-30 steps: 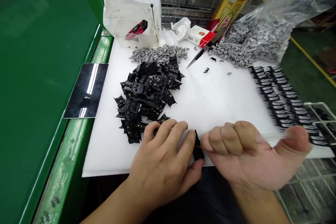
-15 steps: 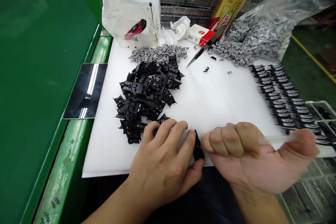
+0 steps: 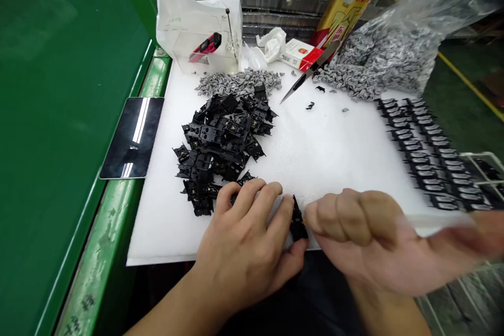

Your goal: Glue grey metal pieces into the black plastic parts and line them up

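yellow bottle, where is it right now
In the head view it's at the top, right of centre: the yellow bottle stands behind the red-and-white carton, just left of the clear bag of grey parts.

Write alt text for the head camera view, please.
A person's left hand steadies a small black plastic part on a white foam sheet, with the right hand blurred beside it. A heap of black plastic parts lies nearby, and a bag of grey pieces sits behind.
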The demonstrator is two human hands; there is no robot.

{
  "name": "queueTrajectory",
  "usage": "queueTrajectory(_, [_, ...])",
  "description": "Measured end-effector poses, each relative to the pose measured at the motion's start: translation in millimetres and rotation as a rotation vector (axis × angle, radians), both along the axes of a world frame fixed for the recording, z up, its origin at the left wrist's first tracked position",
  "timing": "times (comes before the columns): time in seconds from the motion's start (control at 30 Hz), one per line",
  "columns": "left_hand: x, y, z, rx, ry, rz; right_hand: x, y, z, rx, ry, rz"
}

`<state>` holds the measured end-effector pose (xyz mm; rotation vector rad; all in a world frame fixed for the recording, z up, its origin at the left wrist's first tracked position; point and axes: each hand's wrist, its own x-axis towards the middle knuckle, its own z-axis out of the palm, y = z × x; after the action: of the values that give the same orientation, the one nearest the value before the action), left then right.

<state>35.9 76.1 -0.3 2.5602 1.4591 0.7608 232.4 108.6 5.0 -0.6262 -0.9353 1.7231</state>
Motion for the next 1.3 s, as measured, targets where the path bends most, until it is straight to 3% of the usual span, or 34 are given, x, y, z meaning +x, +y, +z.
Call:
queueTrajectory(0.17, [0.6,0.1,0.2,0.015,-0.012,-0.011,3.7,-0.4,-7.8,-0.015,0.176,-0.004])
queueTrajectory(0.43, [0.1,-0.5,-0.4,0.012,-0.029,-0.007,2.9,-8.7,-13.3,0.056,0.138,-0.012])
queueTrajectory(1.13, [1.1,0.6,-0.8,0.022,-0.011,-0.011,3.8,-12.1,-11.1,-0.004,0.112,-0.06])
queueTrajectory(1.3, [0.8,1.1,-0.4,0.015,-0.012,-0.015,6.8,-10.6,-11.2,0.028,0.089,-0.019])
